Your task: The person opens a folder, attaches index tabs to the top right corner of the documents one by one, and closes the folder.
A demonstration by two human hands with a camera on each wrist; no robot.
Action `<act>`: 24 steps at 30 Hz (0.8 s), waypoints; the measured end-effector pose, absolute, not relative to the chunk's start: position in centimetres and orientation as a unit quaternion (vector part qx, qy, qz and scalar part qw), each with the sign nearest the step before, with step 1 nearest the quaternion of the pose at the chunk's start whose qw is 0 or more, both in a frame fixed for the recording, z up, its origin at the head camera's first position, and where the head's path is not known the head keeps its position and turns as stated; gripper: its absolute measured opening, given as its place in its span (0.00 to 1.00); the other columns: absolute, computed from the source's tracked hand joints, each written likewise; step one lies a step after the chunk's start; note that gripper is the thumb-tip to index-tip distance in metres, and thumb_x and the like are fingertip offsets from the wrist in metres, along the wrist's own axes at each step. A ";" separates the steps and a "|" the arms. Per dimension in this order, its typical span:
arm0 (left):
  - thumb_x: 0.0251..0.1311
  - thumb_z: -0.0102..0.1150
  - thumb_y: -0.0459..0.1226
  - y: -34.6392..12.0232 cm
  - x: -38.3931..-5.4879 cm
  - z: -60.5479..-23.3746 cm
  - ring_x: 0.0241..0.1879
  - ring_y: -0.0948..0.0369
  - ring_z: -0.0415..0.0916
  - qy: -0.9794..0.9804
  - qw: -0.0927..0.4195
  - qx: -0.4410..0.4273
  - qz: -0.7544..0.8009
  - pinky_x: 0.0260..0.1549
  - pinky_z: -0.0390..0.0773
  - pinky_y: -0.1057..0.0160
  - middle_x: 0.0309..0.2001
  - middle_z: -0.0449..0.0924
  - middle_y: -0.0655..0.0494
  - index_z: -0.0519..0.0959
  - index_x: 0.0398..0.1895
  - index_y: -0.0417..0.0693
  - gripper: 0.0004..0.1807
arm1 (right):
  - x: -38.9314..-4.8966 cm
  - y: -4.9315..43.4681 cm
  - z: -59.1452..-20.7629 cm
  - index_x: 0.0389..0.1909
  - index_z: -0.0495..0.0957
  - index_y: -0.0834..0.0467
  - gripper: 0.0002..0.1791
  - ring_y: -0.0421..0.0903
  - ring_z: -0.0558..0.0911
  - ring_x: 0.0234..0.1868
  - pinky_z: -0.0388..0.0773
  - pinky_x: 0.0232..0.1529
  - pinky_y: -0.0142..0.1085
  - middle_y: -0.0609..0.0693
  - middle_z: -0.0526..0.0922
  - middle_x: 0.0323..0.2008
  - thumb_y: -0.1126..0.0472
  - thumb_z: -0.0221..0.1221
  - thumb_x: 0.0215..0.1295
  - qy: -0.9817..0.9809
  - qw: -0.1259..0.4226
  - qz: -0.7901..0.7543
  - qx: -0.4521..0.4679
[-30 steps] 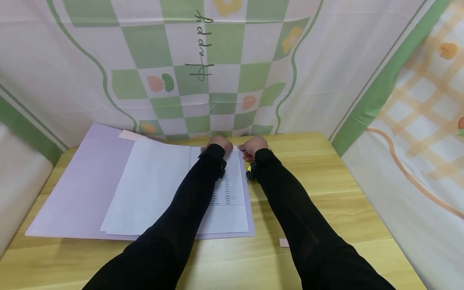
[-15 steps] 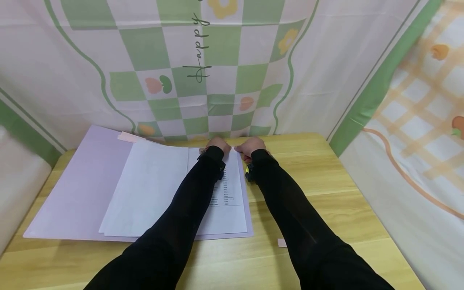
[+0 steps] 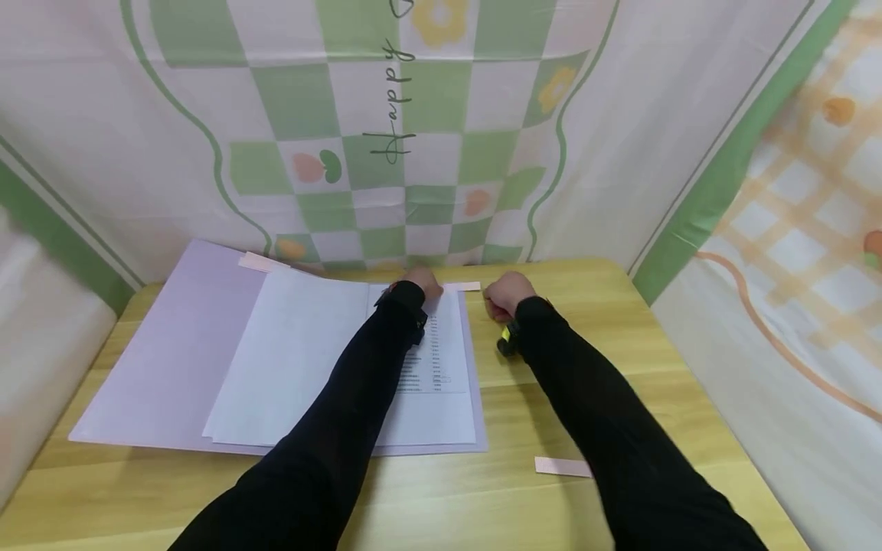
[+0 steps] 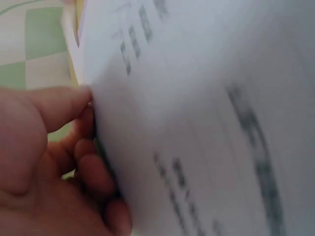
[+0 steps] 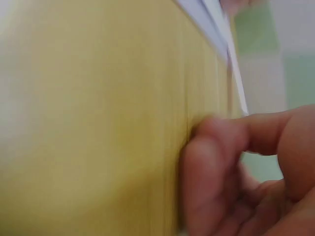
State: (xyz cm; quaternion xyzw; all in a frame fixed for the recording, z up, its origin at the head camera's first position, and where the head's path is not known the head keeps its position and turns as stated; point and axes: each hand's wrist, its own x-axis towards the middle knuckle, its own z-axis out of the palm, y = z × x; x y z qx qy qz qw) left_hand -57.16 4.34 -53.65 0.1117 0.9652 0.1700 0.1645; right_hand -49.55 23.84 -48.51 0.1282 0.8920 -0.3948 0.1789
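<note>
An open lilac folder (image 3: pixel 168 360) lies on the wooden table, with printed sheets (image 3: pixel 448 417) in it. At the top edge of the right-hand sheets, my left hand (image 3: pixel 423 283) pinches the paper between thumb and curled fingers, as the left wrist view shows. From beside that hand a pale pink paper strip (image 3: pixel 465 287) sticks out to the right past the folder's edge. My right hand (image 3: pixel 508 295) is just beyond the strip's free end, fingers loosely curled, with a small gap in the head view. The right wrist view is blurred there.
A second pink strip (image 3: pixel 561 467) lies on the table (image 3: pixel 510 505) near my right forearm. Another pink strip (image 3: pixel 262 262) shows at the top of the left-hand pages (image 3: pixel 289 344). A patterned cloth (image 3: pixel 365 207) hangs behind the table.
My right hand has moved rightward off the pink strip, whose free end now shows. More of the strip near my right forearm is uncovered. My left hand stays at the sheets' top edge.
</note>
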 end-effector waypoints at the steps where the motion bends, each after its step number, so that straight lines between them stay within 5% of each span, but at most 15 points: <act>1: 0.64 0.58 0.46 4.5 -57.6 -54.4 0.46 0.52 0.74 0.966 0.165 0.130 0.150 0.47 0.74 0.58 0.51 0.79 0.46 0.85 0.43 0.41 0.17 | -48.6 23.8 -48.2 0.16 0.77 0.63 0.19 0.46 0.77 0.14 0.75 0.19 0.36 0.52 0.76 0.14 0.60 0.57 0.66 0.915 0.177 -0.349 0.094; 4: 0.64 0.57 0.41 4.7 -57.2 -55.1 0.47 0.51 0.73 0.965 0.173 0.159 0.113 0.47 0.73 0.56 0.53 0.75 0.41 0.80 0.50 0.36 0.18 | -44.6 22.2 -47.0 0.23 0.77 0.62 0.15 0.49 0.77 0.20 0.74 0.24 0.40 0.52 0.76 0.20 0.57 0.56 0.67 0.966 0.144 -0.213 -0.020; 7: 0.66 0.57 0.40 4.4 -53.0 -51.6 0.59 0.48 0.65 0.967 0.188 0.144 0.094 0.55 0.69 0.54 0.63 0.65 0.39 0.68 0.66 0.38 0.28 | -40.1 19.5 -46.3 0.33 0.78 0.61 0.11 0.48 0.75 0.28 0.75 0.32 0.43 0.51 0.76 0.27 0.56 0.57 0.69 0.979 0.093 -0.108 -0.143; 13: 0.66 0.60 0.43 2.8 -48.1 -47.8 0.61 0.50 0.61 0.967 0.153 0.187 0.086 0.58 0.64 0.61 0.62 0.65 0.42 0.69 0.67 0.43 0.29 | -33.0 16.0 -46.9 0.40 0.83 0.60 0.12 0.48 0.79 0.38 0.78 0.41 0.41 0.53 0.82 0.38 0.55 0.61 0.65 0.939 0.014 -0.012 -0.342; 24: 0.64 0.63 0.46 3.1 -46.7 -48.4 0.61 0.50 0.61 0.967 0.155 0.178 0.094 0.57 0.67 0.57 0.64 0.62 0.43 0.69 0.69 0.44 0.32 | -29.8 16.0 -47.5 0.54 0.82 0.58 0.25 0.52 0.80 0.54 0.79 0.48 0.46 0.57 0.79 0.56 0.48 0.69 0.60 0.922 0.042 0.021 -0.385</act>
